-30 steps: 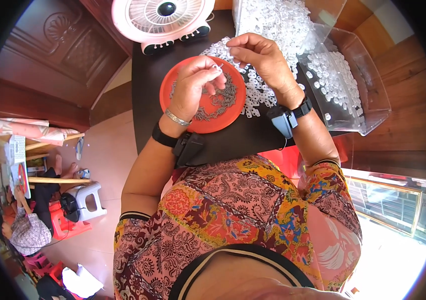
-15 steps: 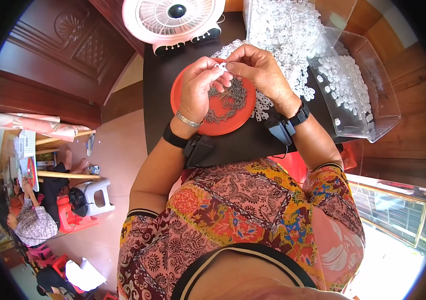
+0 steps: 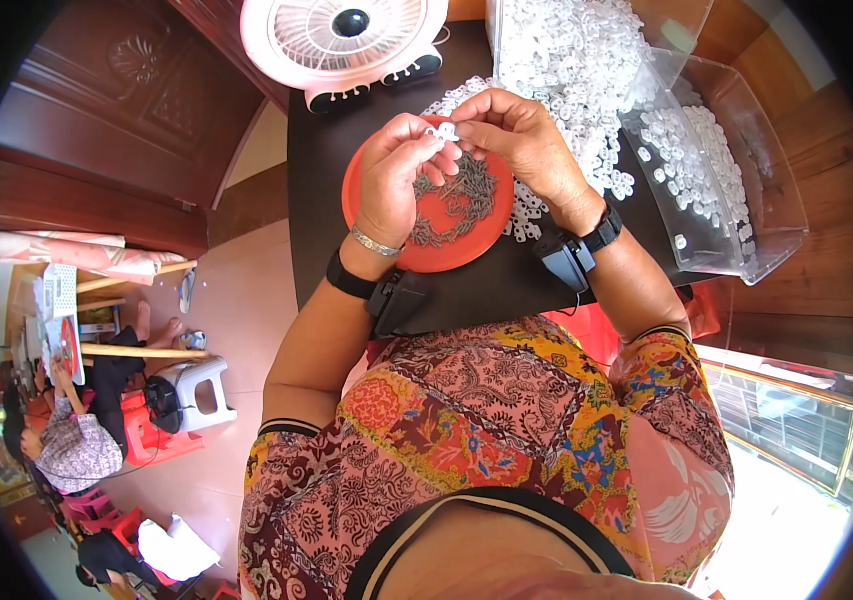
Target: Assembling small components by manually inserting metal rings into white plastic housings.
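Above an orange-red round plate (image 3: 446, 261), my left hand (image 3: 388, 180) pinches a small white plastic piece with holes (image 3: 443, 131) between thumb and fingers. My right hand (image 3: 524, 140) meets it from the right, thumb and forefinger pressed together at the piece's edge. Whatever lies between those right fingertips is too small to make out. Many thin grey screw-like pieces (image 3: 476, 200) lie loose on the plate under my hands. A large heap of similar white pieces (image 3: 566, 60) spreads on the table beyond my right hand, some reaching the plate's right side.
A pink-and-white fan (image 3: 386, 65) stands at the back left of the dark table (image 3: 321, 150). At the right, a clear plastic bin (image 3: 781, 235) lies with more white pieces inside. Far left, another person (image 3: 76, 450) sits at a separate table near stools.
Both hands stay at nearly the same spot over the plate. The white piece is turned slightly and shows more between the fingertips. The view has shifted a little.
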The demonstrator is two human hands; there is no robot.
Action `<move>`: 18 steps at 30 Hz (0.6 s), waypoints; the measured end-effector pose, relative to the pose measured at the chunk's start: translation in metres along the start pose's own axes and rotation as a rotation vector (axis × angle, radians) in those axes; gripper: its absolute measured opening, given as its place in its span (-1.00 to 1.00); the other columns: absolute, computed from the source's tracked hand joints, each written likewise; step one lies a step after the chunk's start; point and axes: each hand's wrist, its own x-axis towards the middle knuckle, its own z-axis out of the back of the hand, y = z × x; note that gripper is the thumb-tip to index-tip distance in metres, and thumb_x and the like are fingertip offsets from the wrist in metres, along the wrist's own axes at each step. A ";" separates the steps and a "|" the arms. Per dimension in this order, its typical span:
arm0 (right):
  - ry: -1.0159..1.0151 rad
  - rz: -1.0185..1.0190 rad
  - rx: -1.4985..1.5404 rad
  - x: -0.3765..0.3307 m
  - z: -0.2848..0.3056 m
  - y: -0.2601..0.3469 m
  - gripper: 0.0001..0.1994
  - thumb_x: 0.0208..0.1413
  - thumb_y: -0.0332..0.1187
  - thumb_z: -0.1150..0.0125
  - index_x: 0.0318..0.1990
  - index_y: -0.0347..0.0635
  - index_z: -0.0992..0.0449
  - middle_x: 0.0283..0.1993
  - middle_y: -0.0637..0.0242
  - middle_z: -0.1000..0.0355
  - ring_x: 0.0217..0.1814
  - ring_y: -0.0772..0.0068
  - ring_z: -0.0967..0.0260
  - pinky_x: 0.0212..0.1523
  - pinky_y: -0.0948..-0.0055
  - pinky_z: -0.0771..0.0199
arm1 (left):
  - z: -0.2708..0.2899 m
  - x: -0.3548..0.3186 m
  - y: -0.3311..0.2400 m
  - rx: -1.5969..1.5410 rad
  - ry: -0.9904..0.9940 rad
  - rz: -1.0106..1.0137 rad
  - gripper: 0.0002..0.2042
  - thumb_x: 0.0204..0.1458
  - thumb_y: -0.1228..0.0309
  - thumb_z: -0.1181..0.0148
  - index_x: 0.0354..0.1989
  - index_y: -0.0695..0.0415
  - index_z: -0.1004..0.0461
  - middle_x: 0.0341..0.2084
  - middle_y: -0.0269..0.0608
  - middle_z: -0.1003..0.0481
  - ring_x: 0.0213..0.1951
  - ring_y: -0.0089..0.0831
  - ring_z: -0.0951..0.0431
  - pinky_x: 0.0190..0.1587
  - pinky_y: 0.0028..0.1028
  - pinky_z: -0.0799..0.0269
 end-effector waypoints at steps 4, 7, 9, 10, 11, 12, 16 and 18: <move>-0.032 0.009 0.066 0.000 -0.001 0.002 -0.87 0.08 -0.48 -0.17 -0.21 -0.27 -0.50 -0.40 0.42 -0.47 -0.42 0.71 -0.34 -0.36 0.68 -0.37 | 0.002 0.000 0.005 0.149 -0.105 0.003 -0.87 0.07 0.42 0.01 -0.47 0.17 -0.36 -0.60 -0.29 -0.44 -0.57 -0.59 -0.41 -0.50 -0.64 -0.29; -0.058 -0.007 0.091 -0.001 -0.003 0.003 -0.87 0.09 -0.48 -0.16 -0.21 -0.27 -0.50 -0.40 0.42 -0.46 -0.42 0.70 -0.33 -0.36 0.68 -0.37 | -0.002 -0.001 0.007 0.168 -0.149 0.030 -0.87 0.05 0.42 -0.01 -0.51 0.15 -0.35 -0.67 -0.37 -0.37 -0.63 -0.64 -0.34 -0.55 -0.66 -0.21; -0.060 -0.011 0.092 -0.001 -0.004 0.002 -0.87 0.09 -0.47 -0.16 -0.21 -0.27 -0.49 -0.40 0.42 -0.45 -0.42 0.70 -0.33 -0.36 0.68 -0.37 | -0.004 -0.002 0.007 0.158 -0.148 0.017 -0.88 0.04 0.45 -0.02 -0.50 0.18 -0.35 -0.68 -0.37 -0.35 -0.64 -0.65 -0.31 -0.57 -0.66 -0.21; -0.068 -0.007 0.083 -0.001 -0.005 0.000 -0.87 0.09 -0.47 -0.16 -0.21 -0.27 -0.49 -0.40 0.42 -0.45 -0.42 0.70 -0.33 -0.36 0.68 -0.37 | -0.004 -0.002 0.006 0.148 -0.148 0.002 -0.90 0.03 0.47 -0.04 -0.49 0.20 -0.36 -0.69 -0.37 -0.33 -0.66 -0.65 -0.28 -0.59 -0.65 -0.20; -0.076 -0.003 0.074 -0.001 -0.005 -0.001 -0.87 0.10 -0.47 -0.16 -0.20 -0.27 -0.49 -0.40 0.43 -0.45 -0.42 0.70 -0.33 -0.35 0.68 -0.37 | -0.005 -0.002 0.006 0.149 -0.149 0.003 -0.90 0.03 0.47 -0.04 -0.49 0.20 -0.36 -0.69 -0.37 -0.33 -0.66 -0.65 -0.28 -0.59 -0.65 -0.20; -0.076 -0.004 0.074 0.000 -0.005 -0.002 -0.87 0.10 -0.47 -0.16 -0.20 -0.27 -0.49 -0.40 0.43 -0.45 -0.42 0.70 -0.33 -0.35 0.68 -0.37 | -0.005 -0.002 0.006 0.146 -0.146 0.000 -0.89 0.03 0.48 -0.04 -0.50 0.21 -0.36 -0.70 -0.36 -0.33 -0.66 -0.65 -0.28 -0.60 -0.65 -0.20; -0.098 -0.006 0.070 0.000 -0.007 -0.002 -0.87 0.10 -0.46 -0.15 -0.20 -0.26 -0.49 -0.41 0.43 -0.44 -0.42 0.70 -0.32 -0.36 0.68 -0.37 | -0.006 -0.003 0.006 0.157 -0.153 -0.009 -0.88 0.01 0.48 -0.05 -0.53 0.22 -0.36 -0.71 -0.36 -0.32 -0.68 -0.65 -0.27 -0.62 -0.63 -0.20; -0.113 -0.008 0.065 0.000 -0.007 -0.002 -0.87 0.10 -0.46 -0.15 -0.21 -0.26 -0.50 -0.41 0.44 -0.44 -0.43 0.70 -0.32 -0.36 0.68 -0.37 | -0.006 -0.003 0.007 0.162 -0.152 -0.013 -0.88 0.01 0.49 -0.05 -0.54 0.22 -0.36 -0.72 -0.36 -0.32 -0.68 -0.65 -0.27 -0.62 -0.63 -0.20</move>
